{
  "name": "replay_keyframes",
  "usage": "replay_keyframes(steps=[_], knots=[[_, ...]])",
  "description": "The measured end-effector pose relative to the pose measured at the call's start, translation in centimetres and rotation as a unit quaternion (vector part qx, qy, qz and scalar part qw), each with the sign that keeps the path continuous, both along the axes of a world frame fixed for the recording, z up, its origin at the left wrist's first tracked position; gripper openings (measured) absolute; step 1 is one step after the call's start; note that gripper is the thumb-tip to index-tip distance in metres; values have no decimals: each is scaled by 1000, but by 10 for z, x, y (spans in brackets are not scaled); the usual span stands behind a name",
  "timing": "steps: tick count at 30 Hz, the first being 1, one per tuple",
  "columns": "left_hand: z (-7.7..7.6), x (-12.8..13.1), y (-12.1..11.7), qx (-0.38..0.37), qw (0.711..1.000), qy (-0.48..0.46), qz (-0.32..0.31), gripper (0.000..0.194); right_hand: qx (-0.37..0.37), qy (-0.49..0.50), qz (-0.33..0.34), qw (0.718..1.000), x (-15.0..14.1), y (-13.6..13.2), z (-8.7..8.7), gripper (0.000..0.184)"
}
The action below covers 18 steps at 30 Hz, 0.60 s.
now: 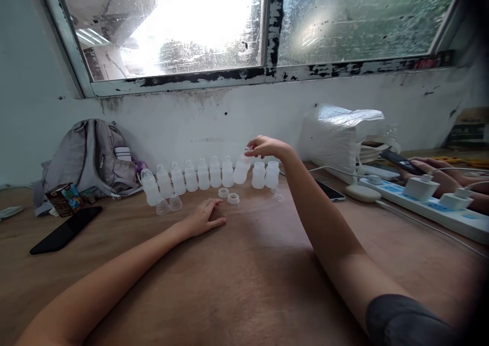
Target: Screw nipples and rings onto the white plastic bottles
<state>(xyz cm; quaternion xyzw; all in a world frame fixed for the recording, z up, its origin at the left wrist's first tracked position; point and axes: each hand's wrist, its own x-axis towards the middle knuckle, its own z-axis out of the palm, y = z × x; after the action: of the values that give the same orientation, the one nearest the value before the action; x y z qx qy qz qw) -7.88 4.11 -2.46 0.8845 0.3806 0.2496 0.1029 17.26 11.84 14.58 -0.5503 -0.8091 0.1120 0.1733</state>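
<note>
A row of several small white plastic bottles [202, 175] stands along the back of the wooden table [244, 280]. My right hand [267, 146] reaches out over the row and pinches the top of one tilted bottle [242, 169]. My left hand [202, 218] lies flat on the table with fingers stretched out, holding nothing. Two white screw rings [228, 195] lie just beyond its fingertips. Two clear caps [168, 204] stand to its left, in front of the row. Two capless bottles [265, 175] stand right of the tilted one.
A grey backpack [89, 160] leans on the wall at left, with a small carton [63, 198] and a black phone [65, 230] before it. At right are a white bag [338, 137], a phone [330, 189], a power strip [428, 203] and another person's hands [439, 173].
</note>
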Motion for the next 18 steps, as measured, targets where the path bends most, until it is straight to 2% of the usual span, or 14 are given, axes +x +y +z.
replay_keyframes(steps=[4,9,12,18], knots=[[0,2,0,20,1000,9,4,49,60,-22,-69,996,-3,25,-20,25],[1,4,-2,26,999,29,11,43,75,-17,-93,993,-17,40,-42,32],[2,4,-2,30,999,34,12,40,83,-11,-101,991,-21,44,-49,40],[2,5,-1,37,999,36,4,33,92,-4,-104,990,-20,55,-56,31]])
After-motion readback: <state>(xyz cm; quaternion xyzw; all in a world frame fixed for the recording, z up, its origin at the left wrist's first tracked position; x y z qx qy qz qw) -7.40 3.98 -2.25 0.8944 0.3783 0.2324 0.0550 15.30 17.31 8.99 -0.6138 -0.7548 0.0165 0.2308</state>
